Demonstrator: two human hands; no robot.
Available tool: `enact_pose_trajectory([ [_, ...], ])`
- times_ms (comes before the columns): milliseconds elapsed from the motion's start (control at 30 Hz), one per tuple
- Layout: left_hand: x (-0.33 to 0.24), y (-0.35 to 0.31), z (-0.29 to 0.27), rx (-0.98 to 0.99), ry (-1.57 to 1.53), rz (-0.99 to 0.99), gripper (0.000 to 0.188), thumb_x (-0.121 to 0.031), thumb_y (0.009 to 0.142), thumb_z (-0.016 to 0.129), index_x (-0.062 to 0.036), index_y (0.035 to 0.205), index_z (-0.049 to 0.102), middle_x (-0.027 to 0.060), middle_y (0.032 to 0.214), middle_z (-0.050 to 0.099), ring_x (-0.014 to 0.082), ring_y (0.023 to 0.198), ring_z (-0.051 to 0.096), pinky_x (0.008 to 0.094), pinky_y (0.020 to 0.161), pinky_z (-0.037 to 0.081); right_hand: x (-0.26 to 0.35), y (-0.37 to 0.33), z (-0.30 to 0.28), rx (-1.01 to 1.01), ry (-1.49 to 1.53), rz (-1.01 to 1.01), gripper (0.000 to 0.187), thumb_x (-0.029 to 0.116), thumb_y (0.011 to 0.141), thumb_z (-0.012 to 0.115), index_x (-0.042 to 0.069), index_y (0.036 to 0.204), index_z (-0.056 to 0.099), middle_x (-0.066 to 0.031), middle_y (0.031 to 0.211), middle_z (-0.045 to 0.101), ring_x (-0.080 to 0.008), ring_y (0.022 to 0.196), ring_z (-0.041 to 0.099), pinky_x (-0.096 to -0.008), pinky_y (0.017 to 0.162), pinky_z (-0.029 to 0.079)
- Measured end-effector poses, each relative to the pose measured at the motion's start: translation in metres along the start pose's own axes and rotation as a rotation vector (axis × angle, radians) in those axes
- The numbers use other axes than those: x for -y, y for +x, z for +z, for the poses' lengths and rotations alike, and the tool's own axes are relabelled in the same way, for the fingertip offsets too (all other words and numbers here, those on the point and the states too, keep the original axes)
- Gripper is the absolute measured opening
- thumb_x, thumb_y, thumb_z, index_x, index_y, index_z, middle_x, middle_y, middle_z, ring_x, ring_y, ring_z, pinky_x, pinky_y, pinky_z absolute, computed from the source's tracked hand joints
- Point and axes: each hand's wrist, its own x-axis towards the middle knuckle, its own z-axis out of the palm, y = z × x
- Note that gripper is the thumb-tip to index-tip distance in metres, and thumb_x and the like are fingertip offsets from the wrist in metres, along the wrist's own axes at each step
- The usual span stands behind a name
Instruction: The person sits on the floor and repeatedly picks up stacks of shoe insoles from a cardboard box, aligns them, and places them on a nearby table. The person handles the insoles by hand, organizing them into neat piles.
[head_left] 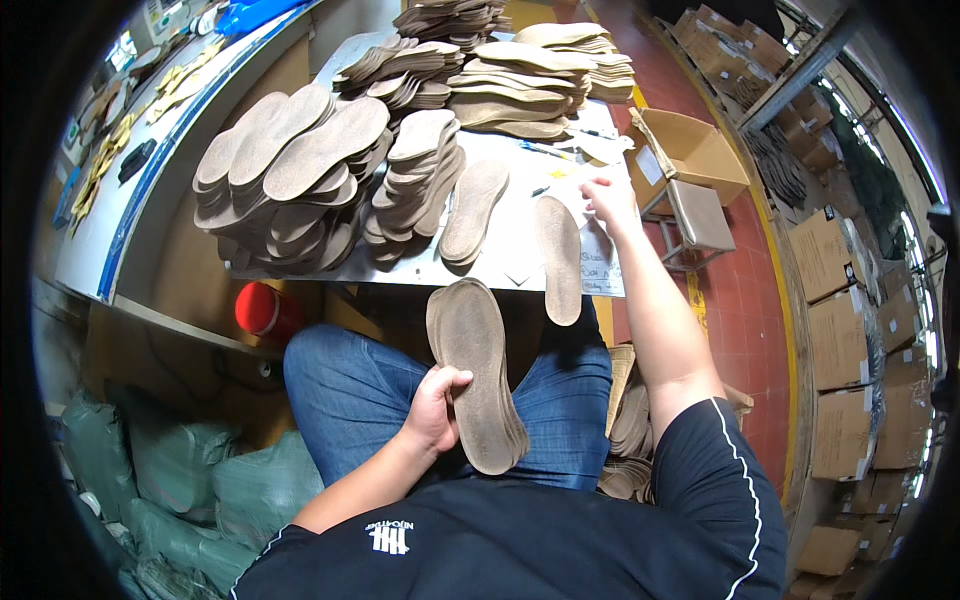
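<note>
My left hand (433,408) is closed around a stack of brown-grey insoles (474,370), held upright above my lap with the thumb across the top one. At the table's right side my right hand (608,200) reaches out over papers, fingers bent and a little apart, with nothing visible in them. A single insole (559,258) lies just left of my right forearm, its lower end jutting past the table edge. Another insole (474,212) rests further left. Between them and my right hand lies a small dark pen-like object (541,190).
Large insole stacks (300,170) cover the table's left and far side, with paler stacks (520,85) behind. An open cardboard box (690,150) and a stool (700,215) stand right of the table. More insoles (630,420) sit beside my right leg; green sacks (180,470) lie at left.
</note>
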Motion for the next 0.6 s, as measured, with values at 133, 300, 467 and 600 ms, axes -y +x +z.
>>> enact_pose_trajectory([
  [133, 0.001, 0.0, 0.002, 0.01, 0.017, -0.033, 0.063, -0.028, 0.094, 0.062, 0.0099, 0.143, 0.061, 0.0361, 0.118, 0.076, 0.049, 0.109, 0.078, 0.0601, 0.103, 0.063, -0.029, -0.007, -0.005, -0.038, 0.075, 0.012, 0.014, 0.019, 0.099, 0.078, 0.006, 0.093, 0.077, 0.0005, 0.08, 0.072, -0.0066, 0.063, 0.059, -0.0286, 0.056, 0.044],
  [300, 0.003, -0.005, 0.015, 0.023, 0.027, -0.029, 0.059, -0.025, 0.094, 0.062, 0.0097, 0.142, 0.063, 0.0318, 0.119, 0.078, 0.0462, 0.107, 0.079, 0.0583, 0.102, 0.065, -0.049, -0.023, -0.011, -0.159, -0.071, -0.212, 0.013, 0.018, 0.1, 0.08, 0.006, 0.097, 0.08, 0.0019, 0.076, 0.068, -0.0067, 0.061, 0.056, -0.0298, 0.056, 0.046],
  [467, 0.004, -0.008, 0.022, 0.046, 0.062, -0.01, 0.055, -0.021, 0.095, 0.063, 0.0095, 0.142, 0.065, 0.0285, 0.121, 0.079, 0.0437, 0.107, 0.08, 0.0572, 0.101, 0.066, -0.049, -0.046, -0.02, -0.14, 0.034, -0.13, 0.015, 0.018, 0.1, 0.081, 0.003, 0.103, 0.081, -0.0007, 0.08, 0.073, -0.0107, 0.062, 0.061, -0.034, 0.059, 0.051],
  [600, 0.004, -0.007, 0.021, 0.003, 0.072, -0.041, 0.055, -0.021, 0.096, 0.063, 0.0091, 0.142, 0.065, 0.0282, 0.121, 0.079, 0.0435, 0.107, 0.08, 0.0572, 0.101, 0.066, -0.056, -0.056, -0.031, -0.126, 0.123, 0.02, 0.022, 0.022, 0.102, 0.08, 0.001, 0.108, 0.081, -0.005, 0.09, 0.08, -0.0164, 0.07, 0.07, -0.0383, 0.068, 0.058],
])
